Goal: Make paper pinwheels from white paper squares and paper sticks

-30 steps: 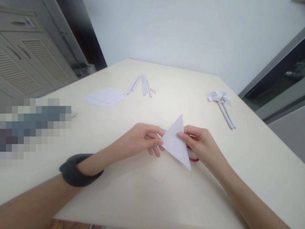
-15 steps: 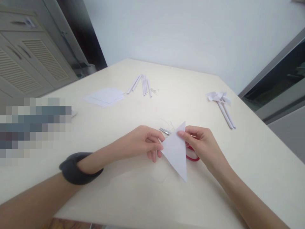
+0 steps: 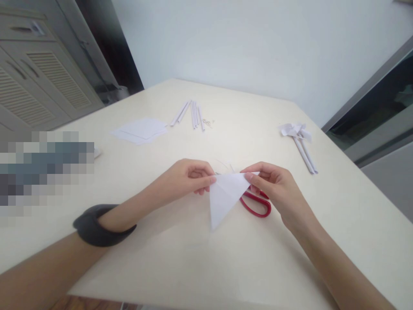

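Note:
A white paper triangle [image 3: 225,196] hangs just above the cream table [image 3: 180,258], one corner pointing down toward me. My left hand [image 3: 190,175] pinches its left corner with thumb and fingers. My right hand [image 3: 274,185] pinches its right corner. Red-handled scissors [image 3: 256,204] lie on the table under my right hand, partly hidden by the paper and my fingers. A dark band [image 3: 97,224] circles my left wrist.
A stack of white paper sheets [image 3: 140,130] lies at the back left. Several rolled paper sticks [image 3: 192,114] and some small pins [image 3: 208,123] lie behind the middle. Paper pinwheels on sticks [image 3: 300,140] rest at the right. A cabinet [image 3: 35,82] stands left.
The triangle has turned between my hands: its long edge, which stood nearly upright, now runs across the top, with the point swung down and left. More of the scissors shows.

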Tool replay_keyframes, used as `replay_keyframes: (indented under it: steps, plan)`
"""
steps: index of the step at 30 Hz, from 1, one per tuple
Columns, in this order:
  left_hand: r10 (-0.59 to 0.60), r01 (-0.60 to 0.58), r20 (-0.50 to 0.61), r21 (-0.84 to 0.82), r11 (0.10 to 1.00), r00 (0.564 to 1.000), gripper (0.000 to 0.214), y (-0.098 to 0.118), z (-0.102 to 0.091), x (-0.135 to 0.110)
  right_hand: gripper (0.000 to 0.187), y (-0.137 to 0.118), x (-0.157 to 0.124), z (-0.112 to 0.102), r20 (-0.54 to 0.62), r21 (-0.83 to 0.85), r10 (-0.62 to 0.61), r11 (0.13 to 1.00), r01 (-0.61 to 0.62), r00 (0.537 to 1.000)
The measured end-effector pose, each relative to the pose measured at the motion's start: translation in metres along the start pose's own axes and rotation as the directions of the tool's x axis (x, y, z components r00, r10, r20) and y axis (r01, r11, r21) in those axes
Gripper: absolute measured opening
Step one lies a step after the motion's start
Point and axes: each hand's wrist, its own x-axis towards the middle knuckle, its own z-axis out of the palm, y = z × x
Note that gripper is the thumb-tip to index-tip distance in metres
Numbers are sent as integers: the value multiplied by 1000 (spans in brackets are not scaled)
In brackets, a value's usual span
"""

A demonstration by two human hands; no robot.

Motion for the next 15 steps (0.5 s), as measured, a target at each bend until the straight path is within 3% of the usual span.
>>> replay_keyframes:
  steps: [3,5,10,15]
  plan:
    - [90,-74,-207,80,994,974,17,1,-3,1,11,3,1,-1,66,-70,15,997,-10,998]
    - [157,-133,-280,102,986,947,15,1,-2,1,11,5,1,-1,101,-106,32,994,-21,994]
    - [128,-119,-243,53,991,962,17,3,2,-2,11,2,0,0,97,-138,33,990,-19,995]
    - [81,-79,-149,16,997,986,20,2,5,-6,15,5,-2,4,266,-240,32,970,34,963]
